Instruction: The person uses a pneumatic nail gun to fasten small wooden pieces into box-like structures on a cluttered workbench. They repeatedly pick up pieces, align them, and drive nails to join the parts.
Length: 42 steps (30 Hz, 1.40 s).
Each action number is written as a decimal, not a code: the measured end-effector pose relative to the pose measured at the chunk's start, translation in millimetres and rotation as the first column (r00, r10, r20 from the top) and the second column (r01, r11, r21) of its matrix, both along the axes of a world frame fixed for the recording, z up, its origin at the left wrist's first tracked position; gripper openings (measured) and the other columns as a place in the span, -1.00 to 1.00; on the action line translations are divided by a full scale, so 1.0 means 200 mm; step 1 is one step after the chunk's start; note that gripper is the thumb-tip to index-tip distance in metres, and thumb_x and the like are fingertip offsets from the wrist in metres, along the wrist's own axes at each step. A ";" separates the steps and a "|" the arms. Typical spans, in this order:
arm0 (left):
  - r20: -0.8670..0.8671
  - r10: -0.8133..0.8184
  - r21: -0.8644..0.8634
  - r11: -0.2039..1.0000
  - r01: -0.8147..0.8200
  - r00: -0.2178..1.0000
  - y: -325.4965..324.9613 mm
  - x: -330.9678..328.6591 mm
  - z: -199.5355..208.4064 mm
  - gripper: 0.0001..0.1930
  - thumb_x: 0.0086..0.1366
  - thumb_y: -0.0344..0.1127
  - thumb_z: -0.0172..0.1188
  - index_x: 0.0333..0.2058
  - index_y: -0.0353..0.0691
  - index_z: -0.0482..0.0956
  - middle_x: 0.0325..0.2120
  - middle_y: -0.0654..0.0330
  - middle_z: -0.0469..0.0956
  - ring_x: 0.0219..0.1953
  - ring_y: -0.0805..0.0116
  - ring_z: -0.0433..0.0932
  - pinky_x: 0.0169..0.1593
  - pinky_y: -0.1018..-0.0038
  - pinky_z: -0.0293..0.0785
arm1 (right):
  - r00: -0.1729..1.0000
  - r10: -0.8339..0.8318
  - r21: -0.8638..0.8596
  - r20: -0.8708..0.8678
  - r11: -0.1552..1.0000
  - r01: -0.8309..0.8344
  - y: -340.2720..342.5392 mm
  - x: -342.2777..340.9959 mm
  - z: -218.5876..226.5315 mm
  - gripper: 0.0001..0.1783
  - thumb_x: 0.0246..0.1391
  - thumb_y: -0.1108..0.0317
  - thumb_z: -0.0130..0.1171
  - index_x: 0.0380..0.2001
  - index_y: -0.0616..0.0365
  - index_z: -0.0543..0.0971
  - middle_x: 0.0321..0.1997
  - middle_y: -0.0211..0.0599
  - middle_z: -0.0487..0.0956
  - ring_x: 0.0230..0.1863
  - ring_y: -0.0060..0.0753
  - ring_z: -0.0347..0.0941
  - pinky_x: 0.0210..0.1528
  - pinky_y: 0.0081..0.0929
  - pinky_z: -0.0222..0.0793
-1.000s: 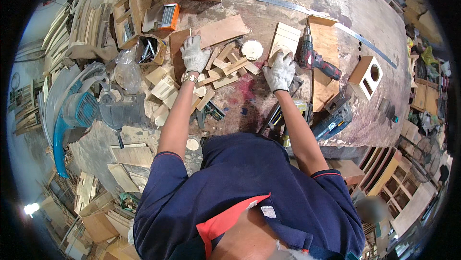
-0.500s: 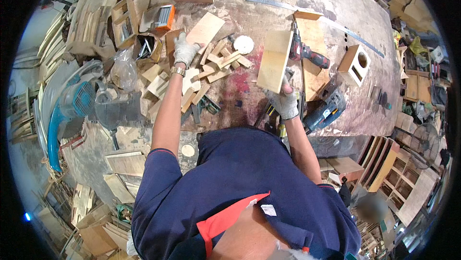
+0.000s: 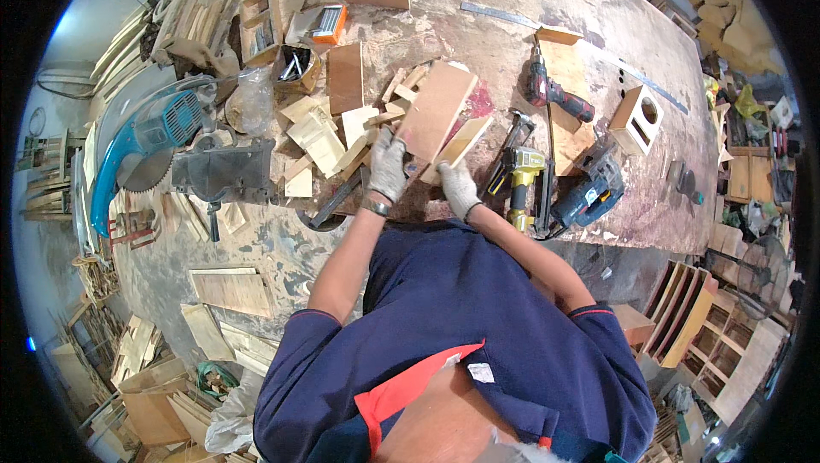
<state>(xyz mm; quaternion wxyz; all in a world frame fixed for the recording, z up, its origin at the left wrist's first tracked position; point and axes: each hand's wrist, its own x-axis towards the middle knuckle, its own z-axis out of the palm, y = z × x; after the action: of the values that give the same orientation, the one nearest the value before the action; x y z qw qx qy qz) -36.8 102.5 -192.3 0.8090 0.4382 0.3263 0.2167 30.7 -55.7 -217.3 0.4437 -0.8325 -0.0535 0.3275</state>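
Both my hands wear whitish work gloves. My left hand (image 3: 389,169) is closed on the near left corner of a flat, pinkish-brown wooden board (image 3: 438,113). To its right, my right hand (image 3: 459,190) grips a paler wooden board (image 3: 465,140) that is tilted, its edge showing. The two boards come close together at their near ends; whether they touch I cannot tell. Beneath and left of them lies a pile of wood offcuts (image 3: 318,138), partly hidden. Another brown board (image 3: 346,79) rests on the workbench (image 3: 530,61) beyond the pile.
Right of my hands lie a yellow-green power tool (image 3: 522,177), a red-and-black cordless drill (image 3: 555,91) and a blue jigsaw (image 3: 589,194). A wooden box with a round hole (image 3: 636,120) stands farther right. At left is a blue saw with a bare toothed blade (image 3: 145,170).
My left hand has come right and nearer, now with the pinkish-brown board in it. My right hand has moved left with its board, bringing the two together. The view has shifted slightly.
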 end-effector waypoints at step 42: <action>-0.471 -0.174 0.838 0.219 0.500 0.865 0.25 -0.07 -0.15 -0.77 0.34 -0.36 0.30 -0.05 -0.25 0.69 -0.16 -0.14 0.68 -0.07 -0.16 0.69 0.03 0.11 0.61 | 0.895 -0.343 0.753 -0.286 0.498 0.431 -0.39 0.66 0.59 -0.59 0.41 0.20 0.29 0.19 0.16 0.56 -0.06 -0.33 0.68 -0.19 -0.49 0.65 -0.26 -0.38 0.65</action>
<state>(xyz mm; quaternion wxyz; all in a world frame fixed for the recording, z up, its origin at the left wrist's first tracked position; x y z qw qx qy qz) -50.0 152.2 -221.7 0.3671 0.9118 0.1404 0.1188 161.9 -134.5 -100.1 0.8326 -0.5161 0.0153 0.2006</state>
